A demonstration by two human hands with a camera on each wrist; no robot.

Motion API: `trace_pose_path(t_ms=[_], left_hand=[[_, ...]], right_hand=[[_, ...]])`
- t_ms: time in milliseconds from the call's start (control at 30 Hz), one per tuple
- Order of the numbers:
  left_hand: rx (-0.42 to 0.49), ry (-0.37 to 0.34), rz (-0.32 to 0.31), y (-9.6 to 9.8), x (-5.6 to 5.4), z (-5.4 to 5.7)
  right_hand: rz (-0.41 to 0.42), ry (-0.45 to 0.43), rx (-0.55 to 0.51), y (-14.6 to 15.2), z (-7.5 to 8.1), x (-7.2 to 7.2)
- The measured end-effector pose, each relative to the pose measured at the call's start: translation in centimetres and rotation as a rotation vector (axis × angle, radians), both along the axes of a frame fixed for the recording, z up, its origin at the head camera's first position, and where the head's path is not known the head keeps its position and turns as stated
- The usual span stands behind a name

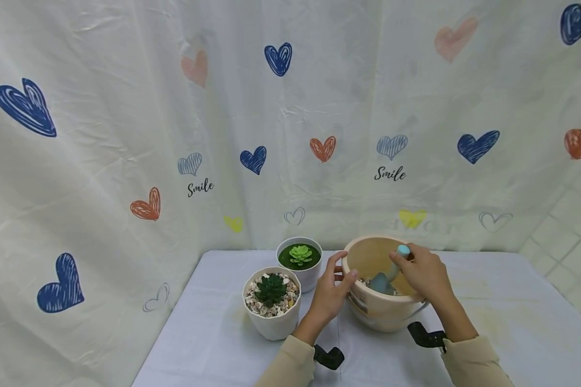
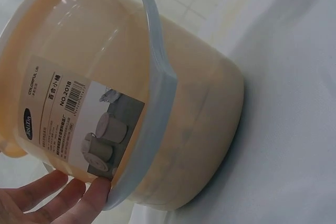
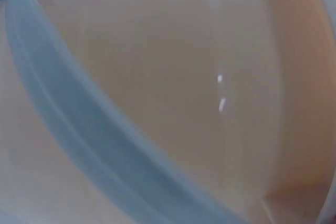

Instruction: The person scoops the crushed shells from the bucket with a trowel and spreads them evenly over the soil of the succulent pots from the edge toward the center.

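A cream plastic bucket (image 1: 382, 317) with a grey-blue handle (image 2: 157, 93) stands on the table. My left hand (image 1: 330, 293) rests against its left side, with fingertips (image 2: 94, 198) touching the outer wall by the printed label (image 2: 79, 119). Over the bucket's right rim, my right hand (image 1: 428, 271) grips the handle of a small trowel (image 1: 381, 283). The trowel's blue-grey blade points down into the bucket, where some pebbles (image 1: 366, 281) show beside it. The right wrist view has only the bucket wall (image 3: 173, 77) and its handle (image 3: 100, 119); the right hand's fingers are hidden there.
Left of the bucket stands a white pot (image 1: 273, 322) with a dark green succulent (image 1: 270, 289) in pebbles. Behind it is another white pot (image 1: 311, 278) with a bright green succulent (image 1: 300, 254). A heart-printed curtain (image 1: 281, 118) hangs behind the white-covered table (image 1: 193, 333).
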State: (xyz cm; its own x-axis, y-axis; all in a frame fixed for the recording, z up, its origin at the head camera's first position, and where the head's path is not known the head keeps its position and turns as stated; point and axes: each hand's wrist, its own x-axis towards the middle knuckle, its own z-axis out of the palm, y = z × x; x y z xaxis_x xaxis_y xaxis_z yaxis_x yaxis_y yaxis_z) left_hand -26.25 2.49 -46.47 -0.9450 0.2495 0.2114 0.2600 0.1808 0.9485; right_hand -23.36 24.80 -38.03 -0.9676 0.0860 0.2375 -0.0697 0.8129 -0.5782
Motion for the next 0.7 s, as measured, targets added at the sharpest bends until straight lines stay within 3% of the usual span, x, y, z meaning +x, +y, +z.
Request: trace_pose_path(t_ms=[500,700], left_hand=[[0.005,0.014,-0.009,0.09,-0.38,-0.40],[0.001,0.011,-0.007,0.04,-0.25,-0.32]], right_hand=[[0.006,-0.139,-0.120,0.70,0.63,-0.14],[0.016,-0.174,-0.261,0.84,0.69,-0.14]])
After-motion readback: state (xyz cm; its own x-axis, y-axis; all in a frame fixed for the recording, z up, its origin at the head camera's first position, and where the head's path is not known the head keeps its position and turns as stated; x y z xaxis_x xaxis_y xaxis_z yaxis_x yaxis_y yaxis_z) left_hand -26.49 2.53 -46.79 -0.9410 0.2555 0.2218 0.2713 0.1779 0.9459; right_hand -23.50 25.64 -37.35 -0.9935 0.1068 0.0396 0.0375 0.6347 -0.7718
